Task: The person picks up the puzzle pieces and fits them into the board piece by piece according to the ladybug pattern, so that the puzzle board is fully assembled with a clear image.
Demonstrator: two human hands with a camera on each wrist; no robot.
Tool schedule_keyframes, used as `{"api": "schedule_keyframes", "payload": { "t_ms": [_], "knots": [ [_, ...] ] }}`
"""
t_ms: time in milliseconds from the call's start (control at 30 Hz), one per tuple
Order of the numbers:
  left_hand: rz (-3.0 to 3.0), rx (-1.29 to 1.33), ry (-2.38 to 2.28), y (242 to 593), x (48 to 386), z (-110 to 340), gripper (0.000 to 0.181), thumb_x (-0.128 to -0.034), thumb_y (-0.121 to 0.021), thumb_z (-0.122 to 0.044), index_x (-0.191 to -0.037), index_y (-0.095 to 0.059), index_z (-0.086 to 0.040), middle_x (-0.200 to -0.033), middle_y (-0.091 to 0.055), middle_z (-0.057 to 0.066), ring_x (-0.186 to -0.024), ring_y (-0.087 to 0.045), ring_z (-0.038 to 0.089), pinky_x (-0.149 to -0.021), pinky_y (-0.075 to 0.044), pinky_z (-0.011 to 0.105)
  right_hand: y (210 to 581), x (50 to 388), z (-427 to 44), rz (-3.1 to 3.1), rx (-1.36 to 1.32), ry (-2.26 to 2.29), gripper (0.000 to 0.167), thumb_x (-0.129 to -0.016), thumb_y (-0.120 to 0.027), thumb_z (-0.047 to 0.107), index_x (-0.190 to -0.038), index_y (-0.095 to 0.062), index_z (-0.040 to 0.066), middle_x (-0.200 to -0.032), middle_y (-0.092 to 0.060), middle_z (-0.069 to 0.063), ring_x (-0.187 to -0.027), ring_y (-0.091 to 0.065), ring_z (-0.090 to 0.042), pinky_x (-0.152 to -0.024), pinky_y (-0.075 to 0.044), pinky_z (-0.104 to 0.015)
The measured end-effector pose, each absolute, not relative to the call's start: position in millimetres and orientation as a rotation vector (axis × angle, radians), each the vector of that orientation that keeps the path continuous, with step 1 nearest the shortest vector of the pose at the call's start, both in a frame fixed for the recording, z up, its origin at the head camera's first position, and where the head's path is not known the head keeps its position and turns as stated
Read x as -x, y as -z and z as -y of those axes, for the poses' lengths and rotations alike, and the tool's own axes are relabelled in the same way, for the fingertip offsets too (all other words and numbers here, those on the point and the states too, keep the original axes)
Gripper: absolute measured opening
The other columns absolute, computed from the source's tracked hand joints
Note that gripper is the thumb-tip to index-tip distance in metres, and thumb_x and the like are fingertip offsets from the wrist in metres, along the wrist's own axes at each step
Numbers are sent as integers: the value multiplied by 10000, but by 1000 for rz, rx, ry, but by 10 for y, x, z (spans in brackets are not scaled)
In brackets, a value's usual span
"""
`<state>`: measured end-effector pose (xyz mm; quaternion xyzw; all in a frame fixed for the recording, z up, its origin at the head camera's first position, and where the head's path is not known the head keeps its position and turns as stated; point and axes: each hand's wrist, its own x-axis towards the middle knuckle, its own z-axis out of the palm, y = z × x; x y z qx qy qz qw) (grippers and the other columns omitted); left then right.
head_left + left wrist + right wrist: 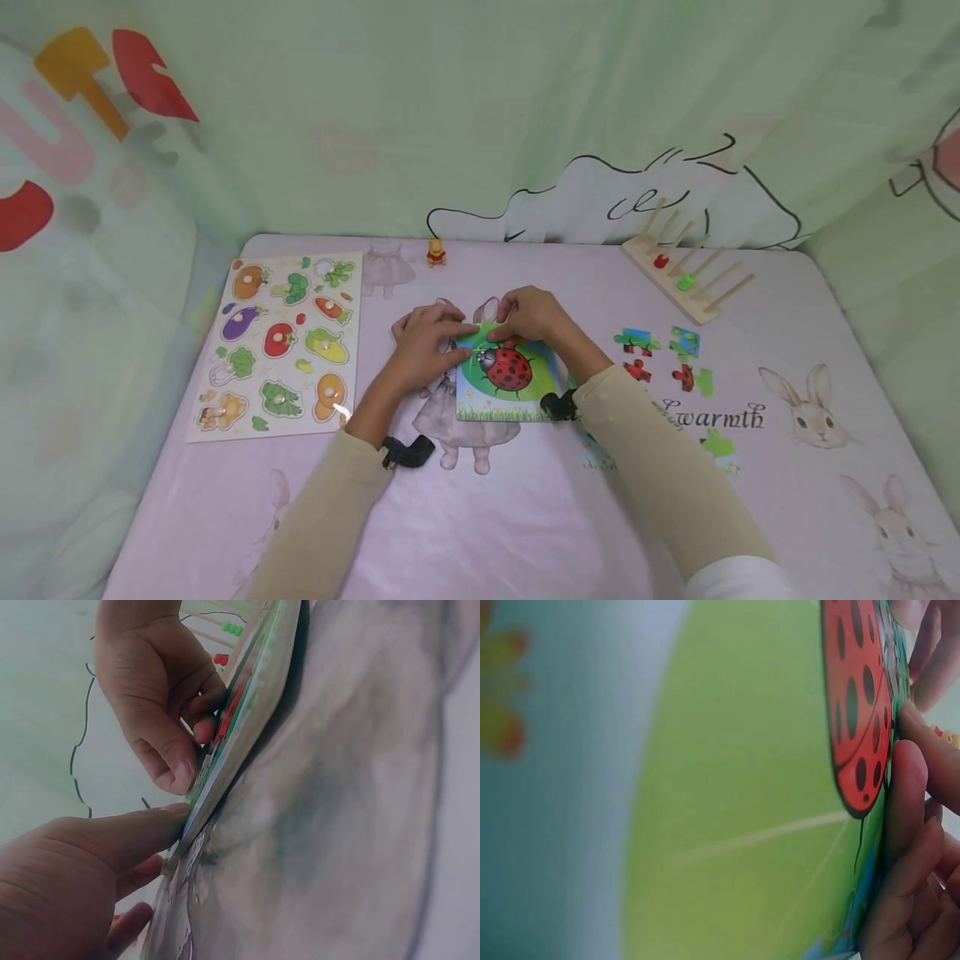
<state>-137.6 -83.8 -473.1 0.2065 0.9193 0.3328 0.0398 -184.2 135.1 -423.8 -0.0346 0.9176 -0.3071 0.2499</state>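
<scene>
A square ladybug jigsaw board (491,398) lies in front of me, its red spotted beetle (859,712) filling much of the right wrist view. My left hand (426,346) rests at its upper left corner, index finger and thumb extended and touching the board. At the top edge my right hand (536,315) has curled fingers and pinches a thin puzzle piece (207,762) against the surface; the hand hides most of the piece. In the left wrist view both hands' fingertips nearly meet.
Several loose jigsaw pieces (637,340) lie to the right, some partly under the right forearm. A vegetable knob puzzle (292,379) is at the left. A wooden peg rack (645,260) with red and green beads and a small bear figure (436,252) stand at the back.
</scene>
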Motion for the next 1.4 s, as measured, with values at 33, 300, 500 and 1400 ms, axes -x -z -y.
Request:
{"api": "schedule_keyframes", "payload": {
  "t_ms": [33,300,500,1400],
  "knots": [
    [-2818,-648,-1016,4739,1379,843,356,-918,-757,-343,-1265,-743,-266,-1359,-597,-10,-1348,-423,278,-1079,-200,597,4238,1840,-1346,-2500,95,837,294,-820,-870,265,-959,-684,84,-642,-663,18,-575,-613,-116,-648,-429,-294],
    [-2822,-690,-1019,4755,1380,857,325,-927,-751,-341,-1246,-755,-277,-1317,-611,-17,-1331,-429,281,-1073,-203,598,4194,1838,-1352,-2452,100,864,277,-840,-851,235,-979,-677,71,-686,-654,-2,-606,-615,-128,-655,-440,-284],
    [-2818,-699,-1039,4727,1380,862,317,-930,-750,-321,-1242,-758,-261,-1316,-614,-5,-1331,-428,291,-1071,-199,607,4179,1851,-1356,-2443,110,872,260,-848,-842,212,-987,-679,65,-690,-654,-8,-611,-624,-132,-660,-444,-279],
    [-2817,-664,-1006,4736,1381,841,306,-933,-745,-342,-1235,-759,-293,-1346,-601,-21,-1361,-407,282,-1090,-184,622,4224,1844,-1396,-2433,90,912,287,-841,-845,235,-1009,-679,72,-740,-639,-22,-641,-648,-150,-658,-456,-286]
  ]
}}
